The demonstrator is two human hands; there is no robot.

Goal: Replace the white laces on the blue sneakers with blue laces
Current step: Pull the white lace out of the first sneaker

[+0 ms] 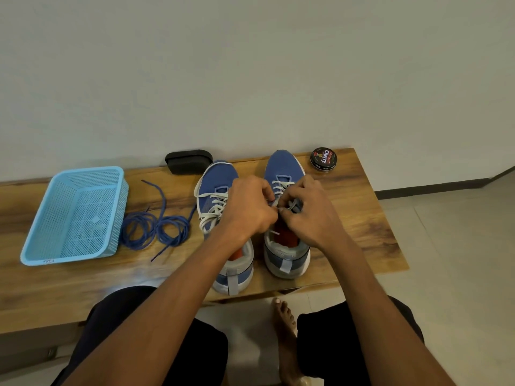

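Both hands are pinching the white lace [281,188] over the right sneaker [284,168]: left grip [248,210] and right grip [309,210] touching. Blue laces [156,227] are lying coiled on the worktop [362,218].

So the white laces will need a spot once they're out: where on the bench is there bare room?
Bare wood shows right of the right sneaker, below the polish tin, and along the near edge in front of the basket. Between basket and left sneaker it is crowded with the blue laces.
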